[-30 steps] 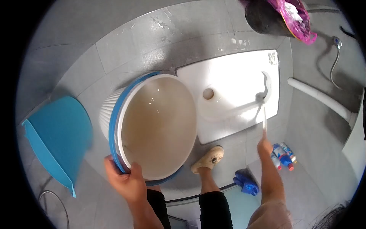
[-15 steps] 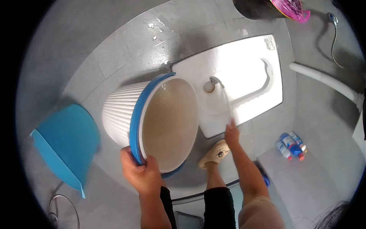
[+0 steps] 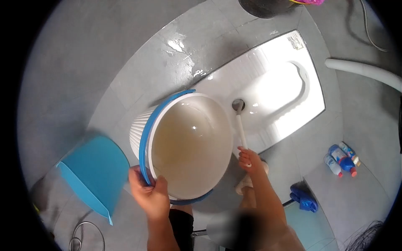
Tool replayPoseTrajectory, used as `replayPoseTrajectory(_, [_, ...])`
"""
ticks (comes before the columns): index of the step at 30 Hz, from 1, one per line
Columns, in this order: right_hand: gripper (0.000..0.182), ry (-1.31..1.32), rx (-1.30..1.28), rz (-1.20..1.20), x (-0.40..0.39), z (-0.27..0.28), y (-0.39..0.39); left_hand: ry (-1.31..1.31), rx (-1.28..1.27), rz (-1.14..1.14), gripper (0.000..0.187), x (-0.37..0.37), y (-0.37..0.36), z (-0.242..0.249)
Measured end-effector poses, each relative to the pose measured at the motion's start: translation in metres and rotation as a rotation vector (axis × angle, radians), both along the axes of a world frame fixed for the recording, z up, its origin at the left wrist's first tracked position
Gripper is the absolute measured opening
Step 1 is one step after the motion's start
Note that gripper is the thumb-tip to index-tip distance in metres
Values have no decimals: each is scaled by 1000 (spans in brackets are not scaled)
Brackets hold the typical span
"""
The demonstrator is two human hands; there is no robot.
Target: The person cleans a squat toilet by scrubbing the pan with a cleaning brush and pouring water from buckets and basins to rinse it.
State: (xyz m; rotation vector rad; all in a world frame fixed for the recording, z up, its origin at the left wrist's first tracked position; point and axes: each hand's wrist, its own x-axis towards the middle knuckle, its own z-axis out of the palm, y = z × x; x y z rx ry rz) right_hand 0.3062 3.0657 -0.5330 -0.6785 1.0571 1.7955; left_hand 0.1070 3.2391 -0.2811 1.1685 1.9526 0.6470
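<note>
Gripped at its blue rim by the left hand (image 3: 151,196), a large white ribbed plastic bucket (image 3: 184,146) of murky water is tilted toward a white ceramic squat pan (image 3: 284,94). Closed around a thin white brush handle (image 3: 242,131), the right hand (image 3: 250,159) has been brought in from the pan's far side — the brush tip is now pressed at the drain hole (image 3: 238,103). Wet grey floor tiles (image 3: 167,62) are seen all round, with a blue plastic dustpan (image 3: 94,175) and cleaner bottles (image 3: 341,159) set apart.
</note>
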Motion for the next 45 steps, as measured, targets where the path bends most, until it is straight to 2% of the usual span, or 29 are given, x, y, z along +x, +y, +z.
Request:
replayPoseTrajectory(2, [19,-342,-93,136,2,-17,9,21,3,-86,24,7,1,-2])
replayPoseTrajectory(4, [14,-640,152,336,5,-57,41,23,-3,-133,24,10,-3,-4])
replayPoseTrajectory(6, [14,-201,25,-49,7,-78,57,17,-11,-185,25,13,-3,-4])
replayPoseTrajectory(8, [12,-291,-5,-18,2,-29,27,-84,-81,-73,28,17,-2,-4])
replayPoseTrajectory(10, [18,-110,104,-91,1,-16,-4,-124,-27,-90,29,19,-1,-9])
replayPoseTrajectory(11, [16,-315,91,-12,-3,-23,2,-92,-41,-113,28,19,-3,-8])
replayPoseTrajectory(14, [8,-234,55,-84,7,-78,45,-57,-39,-139,27,20,-3,-6])
replayPoseTrajectory(15, [5,-304,145,54,9,-76,38,-32,-60,-127,27,19,-1,-5])
replayPoseTrajectory(16, [5,-302,138,61,7,-50,30,-8,-88,-100,26,19,-3,-3])
replayPoseTrajectory(18, [11,-618,-190,558,0,9,11,-42,-62,-113,26,13,-3,-6])
replayPoseTrajectory(19, [16,-341,-4,269,5,10,-13,-61,-27,-126,25,12,-2,-9])
replayPoseTrajectory(20, [16,-336,-4,267,4,-1,-4,-56,-27,-128,25,12,-2,-8])
replayPoseTrajectory(22, [16,-550,-50,483,7,-44,32,-18,-73,-123,29,14,2,-6])
replayPoseTrajectory(23, [18,-362,-59,330,12,-74,43,-19,-56,-121,29,15,3,-6])
replayPoseTrajectory(24, [18,-362,-51,317,17,-74,40,-9,-71,-95,29,16,6,-5])
replayPoseTrajectory(26, [17,-768,136,919,18,-57,16,4,-104,-57,29,15,6,-1])
replayPoseTrajectory(27, [17,-859,118,1025,20,-9,20,-16,-91,-62,28,15,7,-4])
replayPoseTrajectory(28, [18,-875,9,990,9,-13,-2,-35,-79,-64,28,15,7,-7])
replayPoseTrajectory(30, [14,-1116,58,1236,1,-65,-16,-67,-74,-97,27,22,3,-8])
replayPoseTrajectory(32, [16,-766,-100,1453,29,-46,61,-103,-49,-143,26,30,-1,-9])
replayPoseTrajectory(33, [24,-1452,53,1514,28,-110,26,-62,-43,-180,26,33,-2,-10])
replayPoseTrajectory(34, [24,-1447,46,1505,30,-92,29,-17,-52,-222,26,34,-3,-9])
replayPoseTrajectory(36, [29,-1333,258,1888,47,-12,46,-28,-30,-250,26,37,-10,-11])
replayPoseTrajectory(37, [33,-1288,323,2040,44,11,38,-41,-36,-261,26,40,-11,-12])
replayPoseTrajectory(40, [34,-1353,229,2090,21,-14,37,-52,-26,-303,27,47,-15,-17])
replayPoseTrajectory(42, [35,-1378,257,2091,29,-30,67,-43,-33,-304,27,58,-15,-18])
replayPoseTrajectory(44, [31,-869,282,1979,46,-22,73,-33,-41,-306,28,62,-18,-19])
replayPoseTrajectory(45, [29,-730,432,2162,47,-29,49,-27,-41,-293,27,64,-23,-20])
